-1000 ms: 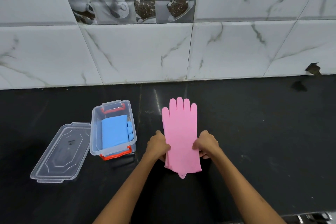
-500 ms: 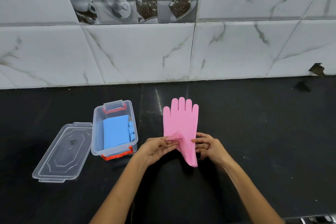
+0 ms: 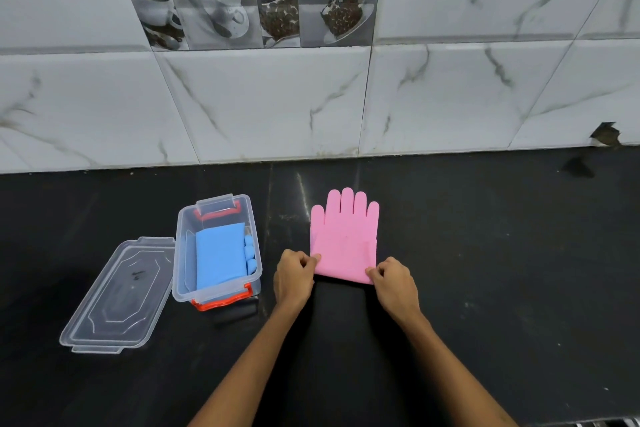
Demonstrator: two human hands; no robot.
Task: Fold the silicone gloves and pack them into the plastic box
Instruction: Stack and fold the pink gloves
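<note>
A pink silicone glove [image 3: 344, 236] lies flat on the black counter, fingers pointing to the wall, its cuff end doubled over onto the palm. My left hand [image 3: 294, 276] pinches the fold's near left corner. My right hand [image 3: 393, 282] pinches the near right corner. To the left stands a clear plastic box [image 3: 180, 253] with red clasps, its top off. Inside it lies a folded blue glove [image 3: 220, 258], fingertips showing along the right wall.
The clear lid [image 3: 119, 298] lies upside down on the counter, left of the box. A white marble-tiled wall [image 3: 277, 100] rises behind the counter. A chipped tile corner [image 3: 604, 133] shows at the far right.
The glove lay at full length with both hands at its sides. My hands lifted the cuff end and folded it forward onto the palm, so the glove is now about half as long.
</note>
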